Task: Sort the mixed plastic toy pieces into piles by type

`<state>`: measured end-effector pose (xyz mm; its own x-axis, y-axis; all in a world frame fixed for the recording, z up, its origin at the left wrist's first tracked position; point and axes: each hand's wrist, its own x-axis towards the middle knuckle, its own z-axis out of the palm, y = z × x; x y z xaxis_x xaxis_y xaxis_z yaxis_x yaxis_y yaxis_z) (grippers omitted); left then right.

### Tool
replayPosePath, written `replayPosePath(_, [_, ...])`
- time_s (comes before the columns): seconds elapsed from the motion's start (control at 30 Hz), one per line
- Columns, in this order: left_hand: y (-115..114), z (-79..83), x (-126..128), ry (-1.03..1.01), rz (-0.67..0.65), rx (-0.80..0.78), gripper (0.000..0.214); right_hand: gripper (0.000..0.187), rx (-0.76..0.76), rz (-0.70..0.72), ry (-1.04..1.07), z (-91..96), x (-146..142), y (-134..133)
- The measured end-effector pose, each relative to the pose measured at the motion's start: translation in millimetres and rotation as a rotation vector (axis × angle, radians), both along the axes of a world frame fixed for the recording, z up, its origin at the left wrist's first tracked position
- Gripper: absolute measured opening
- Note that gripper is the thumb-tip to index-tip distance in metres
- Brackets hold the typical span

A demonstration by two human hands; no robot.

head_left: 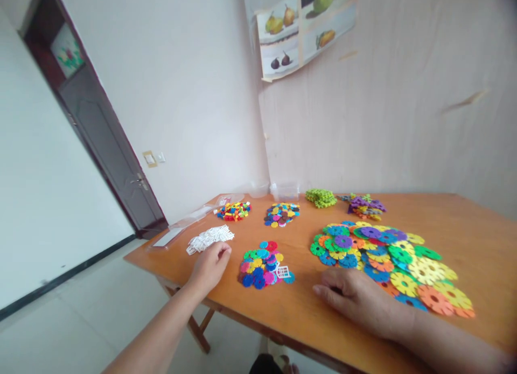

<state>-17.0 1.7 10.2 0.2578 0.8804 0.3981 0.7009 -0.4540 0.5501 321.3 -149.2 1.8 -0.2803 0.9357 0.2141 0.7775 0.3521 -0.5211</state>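
Note:
My left hand (pixel 210 266) rests on the wooden table (pixel 476 239) near its left edge, fingers curled loosely, just below a pile of white flat pieces (pixel 210 238). Whether it holds anything is hidden. My right hand (pixel 355 298) lies flat on the table with fingers stretched out, holding nothing, right beside a large spread of big colourful snowflake discs (pixel 388 255). Between my hands sits a small heap of mixed-colour round discs (pixel 262 265) with a white window-like piece (pixel 283 271) on it.
Further back lie a pile of small bright bricks (pixel 234 210), a pile of small discs (pixel 281 213), green pieces (pixel 321 197) and purple-green pieces (pixel 365 206). Clear plastic containers (pixel 285 191) stand by the wall. A dark door (pixel 105 147) is at left.

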Motion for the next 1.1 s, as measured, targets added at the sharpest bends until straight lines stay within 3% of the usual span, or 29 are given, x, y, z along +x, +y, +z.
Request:
replayPosePath(0.17, [-10,-6.0,-17,0.135,0.029,0.019,0.021,0.040,-0.007,-0.004,-0.006,3.1,-1,-3])
replayPosePath(0.53, [-13,-16.7,-11,0.222,0.090,0.187,0.018,0.036,-0.017,-0.093,-0.152,5.8,-11,2])
replayPosePath(0.67, [-14,-16.2,-11,0.220,0.115,0.190,0.019,0.030,0.107,-0.008,-0.191,24.1,-39,7])
replayPosePath(0.8, [-16,-14.1,-9,0.239,0.145,0.168,0.019,0.035,0.270,0.154,-0.241,38.1,-81,21])
replayPosePath(0.93, [-17,-13.0,-7,0.263,0.184,0.163,0.019,0.045,0.344,0.296,-0.314,32.0,-117,49])
replayPosePath(1.1, [-16,-14.9,-7,0.266,0.177,0.186,0.019,0.048,0.304,0.315,-0.387,13.5,-136,85])
